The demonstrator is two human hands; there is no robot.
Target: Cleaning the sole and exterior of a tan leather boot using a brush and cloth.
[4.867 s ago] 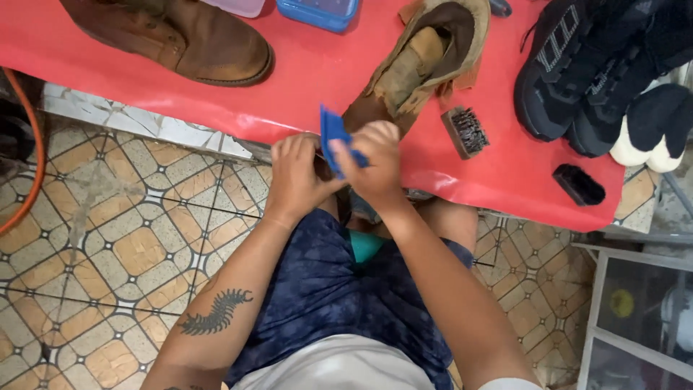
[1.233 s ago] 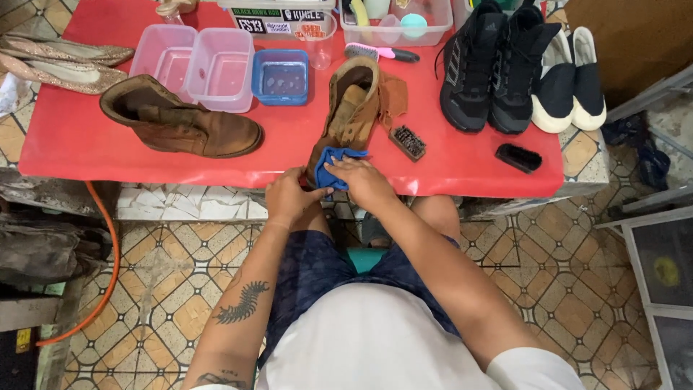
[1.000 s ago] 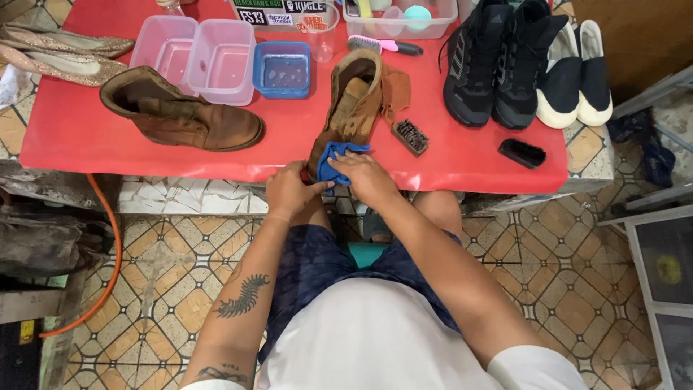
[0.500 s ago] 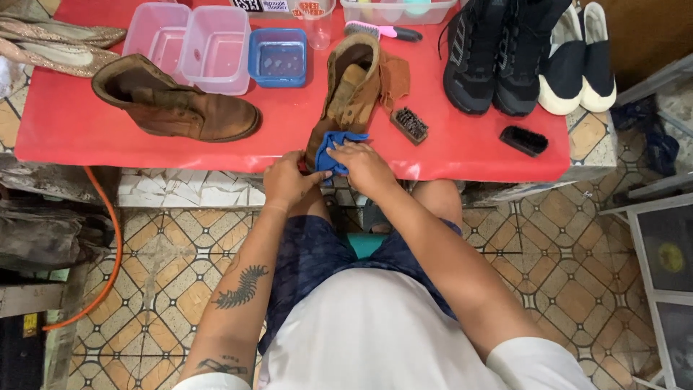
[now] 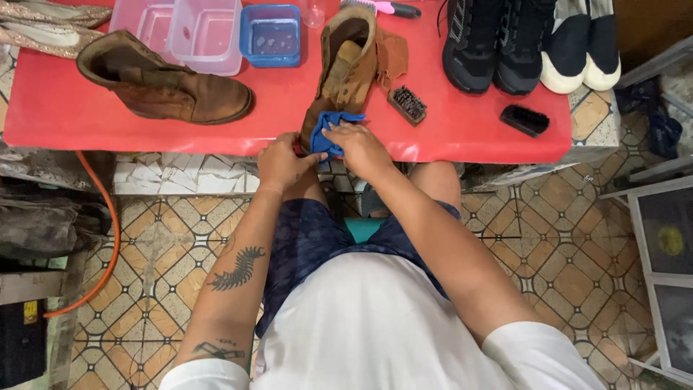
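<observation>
A tan boot [image 5: 345, 65] lies on the red table [image 5: 447, 130] with its toe at the near edge, tongue pulled open. My right hand [image 5: 363, 149] presses a blue cloth [image 5: 330, 130] against the boot's toe. My left hand [image 5: 280, 162] grips the toe end from the left, at the table edge. A second brown boot [image 5: 162, 85] lies on its side to the left.
Behind the boots stand two pink plastic tubs [image 5: 189, 30] and a blue tub [image 5: 271, 34]. Two small brushes [image 5: 408, 103] [image 5: 524, 119] lie right of the boot. Black sneakers [image 5: 497, 42] and black-and-white shoes [image 5: 586, 43] sit far right. An orange hose [image 5: 101, 238] curves over the tiled floor.
The view has shifted slightly; both hands stay at the boot's toe, with the blue cloth rubbing against it.
</observation>
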